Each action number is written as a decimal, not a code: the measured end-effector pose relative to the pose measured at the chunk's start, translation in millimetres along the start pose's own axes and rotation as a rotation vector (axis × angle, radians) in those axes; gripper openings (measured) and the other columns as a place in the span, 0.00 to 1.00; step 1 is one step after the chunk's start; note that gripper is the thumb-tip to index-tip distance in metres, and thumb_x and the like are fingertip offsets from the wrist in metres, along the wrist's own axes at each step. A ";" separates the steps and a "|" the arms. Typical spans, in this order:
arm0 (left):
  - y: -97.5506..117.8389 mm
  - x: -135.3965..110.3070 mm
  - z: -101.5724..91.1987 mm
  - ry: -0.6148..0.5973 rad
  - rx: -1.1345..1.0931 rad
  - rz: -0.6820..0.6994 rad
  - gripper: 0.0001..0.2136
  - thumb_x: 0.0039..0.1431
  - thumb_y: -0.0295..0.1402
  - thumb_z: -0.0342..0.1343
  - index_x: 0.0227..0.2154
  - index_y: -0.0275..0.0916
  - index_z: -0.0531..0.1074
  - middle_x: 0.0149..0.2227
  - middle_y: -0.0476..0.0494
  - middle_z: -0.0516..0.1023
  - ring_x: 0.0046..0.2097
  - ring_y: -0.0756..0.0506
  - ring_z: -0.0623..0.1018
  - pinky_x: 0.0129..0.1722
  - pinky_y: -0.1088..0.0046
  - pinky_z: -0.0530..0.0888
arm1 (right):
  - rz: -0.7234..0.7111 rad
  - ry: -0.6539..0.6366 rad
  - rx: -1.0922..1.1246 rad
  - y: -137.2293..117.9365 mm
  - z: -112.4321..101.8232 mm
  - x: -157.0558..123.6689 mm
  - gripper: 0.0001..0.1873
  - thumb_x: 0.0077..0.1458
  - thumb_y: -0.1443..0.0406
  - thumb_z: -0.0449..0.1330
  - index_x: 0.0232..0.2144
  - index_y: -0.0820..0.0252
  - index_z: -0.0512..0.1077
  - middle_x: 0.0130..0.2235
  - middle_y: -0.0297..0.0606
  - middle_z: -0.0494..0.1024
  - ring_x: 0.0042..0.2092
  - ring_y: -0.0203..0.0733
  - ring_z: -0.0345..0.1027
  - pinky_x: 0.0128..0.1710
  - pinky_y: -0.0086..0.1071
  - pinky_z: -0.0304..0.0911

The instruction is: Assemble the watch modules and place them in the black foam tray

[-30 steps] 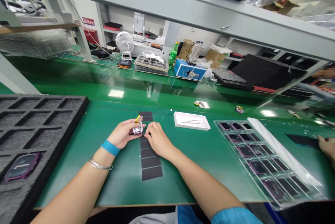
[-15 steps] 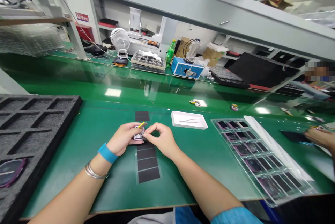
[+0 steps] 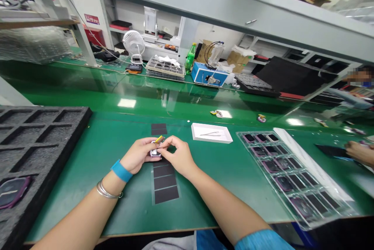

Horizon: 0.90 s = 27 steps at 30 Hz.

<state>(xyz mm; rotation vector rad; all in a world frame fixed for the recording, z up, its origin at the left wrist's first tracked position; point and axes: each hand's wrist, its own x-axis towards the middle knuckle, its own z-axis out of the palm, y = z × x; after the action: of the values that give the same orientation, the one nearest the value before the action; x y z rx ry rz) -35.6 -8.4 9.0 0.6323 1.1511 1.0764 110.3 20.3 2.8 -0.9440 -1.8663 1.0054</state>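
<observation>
My left hand (image 3: 138,155) is curled shut around the small pink-framed part (image 3: 154,152), holding it just above the green mat (image 3: 93,156) at the top end of the strip of dark pads (image 3: 165,181). It has kept that place over the last second. What has changed is my right hand (image 3: 179,157): a second ago it lay flat beside the part with its fingertips only touching the part's side. It has since lifted, and thumb and forefinger are now nipped together on the yellow tab (image 3: 159,139) that sticks up from the part, with the other fingers loosely bent. So the work has passed from steadying the part to gripping its tab. The white tray (image 3: 198,127) with its tweezers (image 3: 210,133) lies untouched to my right, with the clear tray of parts (image 3: 314,213) beyond it. A co-worker's hand (image 3: 358,151) is busy at the far right.
</observation>
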 end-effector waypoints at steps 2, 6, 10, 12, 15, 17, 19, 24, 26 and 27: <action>-1.5 0.9 -0.5 -0.001 -0.006 -0.003 0.11 0.45 0.28 0.61 0.35 0.35 0.76 0.30 0.42 0.78 0.29 0.50 0.76 0.29 0.74 0.76 | -0.049 0.014 -0.079 -0.1 1.3 -1.2 0.04 0.45 0.69 0.62 0.25 0.58 0.69 0.28 0.31 0.76 0.32 0.37 0.70 0.36 0.32 0.64; -3.1 2.2 -0.9 0.017 -0.038 0.018 0.10 0.44 0.26 0.60 0.33 0.34 0.75 0.26 0.45 0.77 0.26 0.51 0.75 0.29 0.73 0.77 | -0.225 0.021 -0.283 -1.3 2.9 -3.8 0.05 0.48 0.70 0.60 0.25 0.57 0.69 0.29 0.33 0.74 0.36 0.40 0.67 0.42 0.36 0.61; -2.3 2.4 -0.8 0.006 -0.017 0.031 0.09 0.45 0.26 0.60 0.33 0.34 0.75 0.27 0.43 0.77 0.27 0.49 0.76 0.28 0.74 0.76 | -0.186 0.098 -0.287 0.3 -3.1 -0.2 0.17 0.45 0.67 0.63 0.40 0.57 0.69 0.44 0.42 0.70 0.47 0.44 0.63 0.48 0.39 0.60; -2.0 2.0 -0.6 -0.031 0.014 0.017 0.09 0.45 0.27 0.60 0.33 0.34 0.75 0.28 0.41 0.78 0.29 0.47 0.78 0.27 0.74 0.76 | -0.103 0.055 -0.151 3.0 -8.4 3.5 0.20 0.47 0.65 0.62 0.44 0.57 0.67 0.46 0.41 0.69 0.46 0.41 0.65 0.47 0.36 0.61; -2.1 1.0 -0.8 -0.096 0.039 0.000 0.09 0.46 0.29 0.60 0.33 0.34 0.75 0.31 0.40 0.79 0.31 0.44 0.79 0.27 0.74 0.75 | -0.044 -0.050 -0.037 5.9 -14.2 6.9 0.06 0.53 0.64 0.57 0.36 0.57 0.71 0.38 0.35 0.74 0.41 0.37 0.68 0.45 0.32 0.62; -1.8 0.1 -1.4 -0.133 0.018 -0.010 0.09 0.45 0.28 0.60 0.33 0.34 0.74 0.33 0.39 0.79 0.33 0.43 0.79 0.30 0.72 0.76 | -0.041 -0.045 -0.060 5.2 -15.7 7.1 0.04 0.54 0.65 0.56 0.32 0.57 0.71 0.34 0.33 0.74 0.39 0.37 0.69 0.44 0.32 0.62; -1.1 -0.8 -1.8 -0.175 -0.023 -0.023 0.11 0.44 0.26 0.60 0.34 0.35 0.74 0.33 0.39 0.78 0.35 0.42 0.79 0.34 0.70 0.76 | -0.056 -0.012 -0.103 2.6 -15.7 6.4 0.04 0.54 0.66 0.56 0.32 0.57 0.71 0.33 0.32 0.75 0.38 0.37 0.69 0.42 0.32 0.62; -1.8 -0.8 1.1 -0.182 0.000 0.013 0.16 0.42 0.25 0.63 0.38 0.35 0.73 0.32 0.40 0.78 0.34 0.45 0.79 0.34 0.72 0.75 | -0.147 0.037 -0.258 -2.5 -13.0 3.9 0.03 0.55 0.66 0.55 0.31 0.57 0.70 0.33 0.35 0.75 0.39 0.39 0.67 0.44 0.35 0.60; -3.2 0.0 2.6 -0.134 0.009 0.025 0.15 0.42 0.25 0.64 0.36 0.34 0.73 0.30 0.41 0.78 0.30 0.46 0.78 0.32 0.74 0.75 | -0.204 0.041 -0.327 -2.3 -10.6 2.6 0.04 0.56 0.66 0.55 0.31 0.56 0.70 0.33 0.35 0.75 0.39 0.40 0.67 0.47 0.38 0.59; -3.8 0.5 2.9 -0.117 0.002 0.024 0.14 0.42 0.25 0.63 0.35 0.34 0.74 0.29 0.42 0.78 0.30 0.47 0.78 0.31 0.73 0.75 | -0.242 0.043 -0.365 -2.0 -9.3 1.9 0.04 0.56 0.66 0.55 0.31 0.56 0.70 0.33 0.35 0.76 0.39 0.39 0.67 0.49 0.40 0.57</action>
<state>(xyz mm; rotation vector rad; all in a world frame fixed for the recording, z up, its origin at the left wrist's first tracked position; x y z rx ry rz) -31.5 -9.0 6.5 0.7033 1.0460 1.0448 117.2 23.8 8.5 -0.9071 -2.1087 0.5059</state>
